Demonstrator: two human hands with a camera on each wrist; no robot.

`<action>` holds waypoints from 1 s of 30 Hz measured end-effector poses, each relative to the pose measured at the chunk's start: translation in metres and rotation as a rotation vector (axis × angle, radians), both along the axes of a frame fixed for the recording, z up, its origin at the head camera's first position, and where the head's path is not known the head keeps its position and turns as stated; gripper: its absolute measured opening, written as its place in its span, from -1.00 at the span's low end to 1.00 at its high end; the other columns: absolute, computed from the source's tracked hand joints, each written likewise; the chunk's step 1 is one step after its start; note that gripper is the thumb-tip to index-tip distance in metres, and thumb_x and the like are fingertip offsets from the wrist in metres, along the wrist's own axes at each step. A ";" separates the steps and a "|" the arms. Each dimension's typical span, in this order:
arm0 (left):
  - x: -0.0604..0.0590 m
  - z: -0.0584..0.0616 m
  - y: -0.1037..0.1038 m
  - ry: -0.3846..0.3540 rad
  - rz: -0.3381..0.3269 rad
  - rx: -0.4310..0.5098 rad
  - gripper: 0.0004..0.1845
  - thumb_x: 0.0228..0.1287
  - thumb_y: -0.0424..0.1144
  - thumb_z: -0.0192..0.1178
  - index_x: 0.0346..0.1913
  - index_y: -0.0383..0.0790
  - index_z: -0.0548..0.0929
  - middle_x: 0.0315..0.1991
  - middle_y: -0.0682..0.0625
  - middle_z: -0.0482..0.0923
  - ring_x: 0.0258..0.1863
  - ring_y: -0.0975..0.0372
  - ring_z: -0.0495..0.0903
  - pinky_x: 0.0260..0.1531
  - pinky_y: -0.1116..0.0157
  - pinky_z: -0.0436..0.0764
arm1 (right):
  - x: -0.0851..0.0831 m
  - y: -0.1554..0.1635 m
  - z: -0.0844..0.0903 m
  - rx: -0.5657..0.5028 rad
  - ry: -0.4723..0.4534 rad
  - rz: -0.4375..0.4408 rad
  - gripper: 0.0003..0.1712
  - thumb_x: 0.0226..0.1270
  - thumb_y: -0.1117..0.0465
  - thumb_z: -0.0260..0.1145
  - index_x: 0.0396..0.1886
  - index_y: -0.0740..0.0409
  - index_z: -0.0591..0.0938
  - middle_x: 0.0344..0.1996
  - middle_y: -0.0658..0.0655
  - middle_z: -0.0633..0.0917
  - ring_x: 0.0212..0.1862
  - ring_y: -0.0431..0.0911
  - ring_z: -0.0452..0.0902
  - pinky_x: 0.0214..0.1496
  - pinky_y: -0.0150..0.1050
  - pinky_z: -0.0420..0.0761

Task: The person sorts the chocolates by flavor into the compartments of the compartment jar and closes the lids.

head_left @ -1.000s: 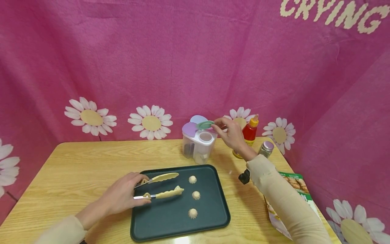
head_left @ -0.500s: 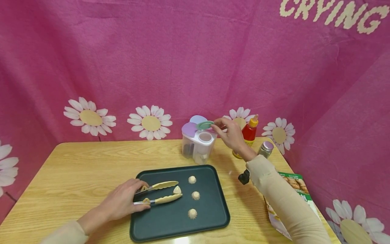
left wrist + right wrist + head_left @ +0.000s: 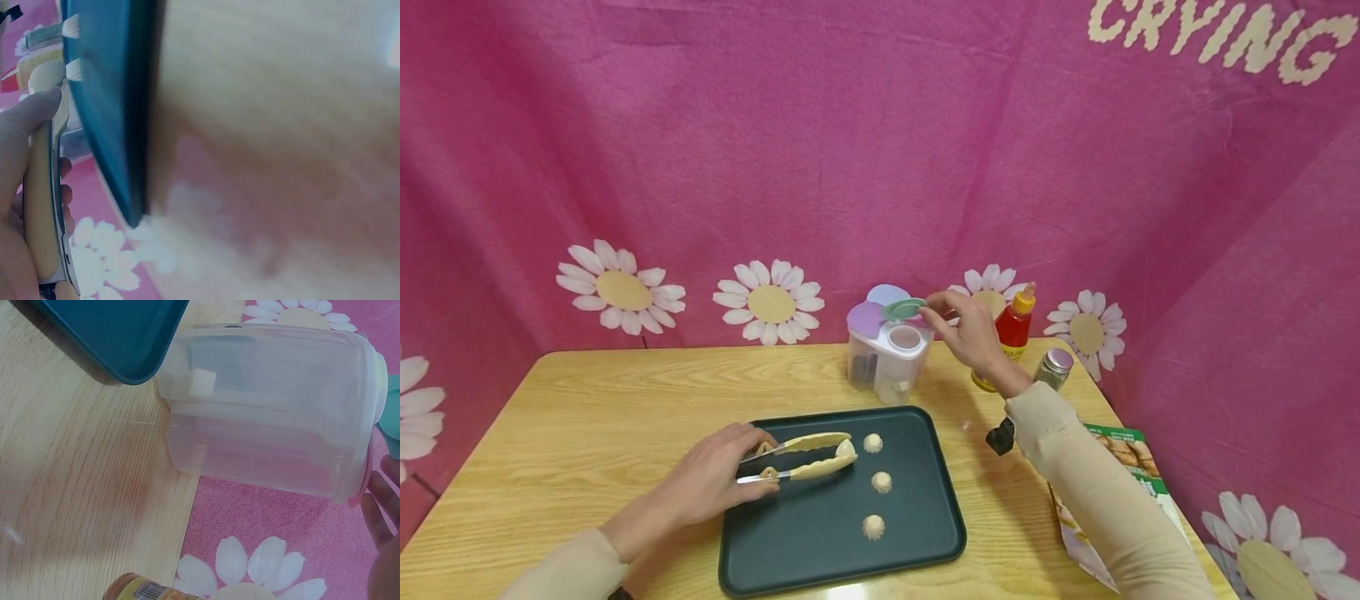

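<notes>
Pink cloth printed with white daisies hangs behind and to both sides of a wooden desk (image 3: 587,400). A dark tray (image 3: 917,533) sits near the front edge; three small dough pieces (image 3: 881,482) stand in a column on its right half. The left hand (image 3: 715,477) grips cream tongs (image 3: 797,458) by their handle end, fingers curled round both arms, and the tips are closed on a fourth dough piece (image 3: 846,448) just left of the far one, low over the tray, likely so it cannot drop far. The left wrist view shows the thumb along one tong arm (image 3: 40,206). At the far side of the tray stands a clear multi-compartment seasoning box (image 3: 887,358) with pastel flap lids. The right hand (image 3: 970,329) pinches the green lid (image 3: 905,309) and holds it raised, leaving the white opening beneath exposed. A red sauce bottle (image 3: 1017,321) and a metal-capped jar (image 3: 1055,367) stand to the right of the box, and a printed packet (image 3: 1131,454) lies at the right edge.
</notes>
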State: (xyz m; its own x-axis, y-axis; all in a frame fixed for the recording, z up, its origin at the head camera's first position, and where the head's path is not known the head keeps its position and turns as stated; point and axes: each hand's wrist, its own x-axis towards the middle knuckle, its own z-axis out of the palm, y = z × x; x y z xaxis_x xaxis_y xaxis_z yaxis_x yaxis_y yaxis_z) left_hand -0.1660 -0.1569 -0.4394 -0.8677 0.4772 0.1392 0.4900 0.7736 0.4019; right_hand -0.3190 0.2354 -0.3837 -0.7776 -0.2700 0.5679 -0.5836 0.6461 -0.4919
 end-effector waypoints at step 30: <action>-0.087 0.077 0.066 0.181 -0.035 0.156 -0.47 0.10 0.01 0.62 0.03 -0.20 0.70 -0.22 -0.03 0.68 -0.25 0.17 0.53 -0.22 0.19 0.58 | 0.001 -0.001 0.001 0.007 0.005 -0.005 -0.80 0.45 0.22 0.43 -0.05 0.24 0.73 -0.20 0.21 0.82 -0.16 0.06 0.75 -0.06 0.03 0.80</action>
